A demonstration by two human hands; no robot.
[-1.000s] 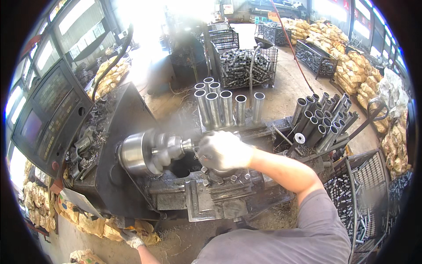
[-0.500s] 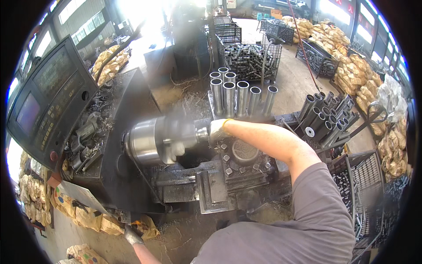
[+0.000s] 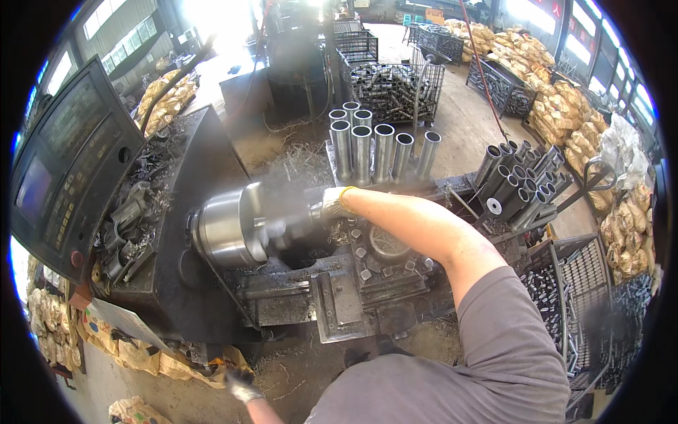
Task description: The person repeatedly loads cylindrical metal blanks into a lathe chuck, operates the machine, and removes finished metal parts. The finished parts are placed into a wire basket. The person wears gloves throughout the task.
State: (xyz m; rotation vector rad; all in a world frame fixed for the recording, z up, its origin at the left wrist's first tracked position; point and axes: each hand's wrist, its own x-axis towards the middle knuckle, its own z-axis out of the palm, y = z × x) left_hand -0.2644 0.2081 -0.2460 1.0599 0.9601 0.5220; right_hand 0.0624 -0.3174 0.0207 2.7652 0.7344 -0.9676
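Observation:
My right hand (image 3: 333,203), in a pale glove with a yellow cuff, reaches across the lathe to the front of its round steel chuck (image 3: 227,225). Its fingers are closed around something I cannot make out; a blurry smudge covers the space between hand and chuck jaws. Below the hand sits the dark tool post (image 3: 388,244), with several square-headed bolts around it. My left hand (image 3: 242,388), also gloved, is low at the left, near the machine's lower edge and a yellow sack (image 3: 229,362). Its fingers are too indistinct to read.
Several steel tubes (image 3: 382,152) stand upright behind the lathe, and darker tubes (image 3: 519,184) are stacked to the right. A control panel (image 3: 70,169) leans in at the left. Wire bins (image 3: 575,283) of metal parts stand at the right. Chips litter the machine.
My left hand has moved right and slightly down, away from the machine's lower edge. My right hand stays in front of the chuck, while the whole view has shifted a little.

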